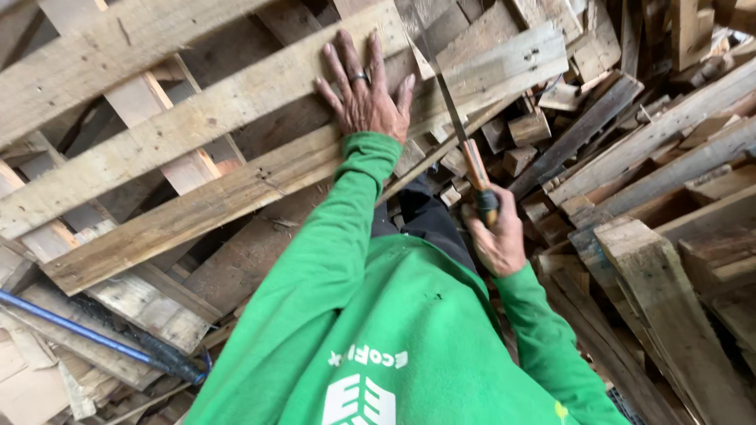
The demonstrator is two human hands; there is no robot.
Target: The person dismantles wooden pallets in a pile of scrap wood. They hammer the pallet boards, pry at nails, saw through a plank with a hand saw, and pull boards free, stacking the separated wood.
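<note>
A weathered wooden pallet fills the upper left of the frame, leaning among a heap of scrap boards at right. Two slats cross under the left hand, which lies spread flat on them, one ring showing. The slats look stiff, rough and splintery, probably heavy as a unit; a flat press beside the cut suits them. The right hand, centre right, is closed around the handle of one hand saw, its thin blade apparently meeting the slat edge. One blue bar lies lower left.
</note>
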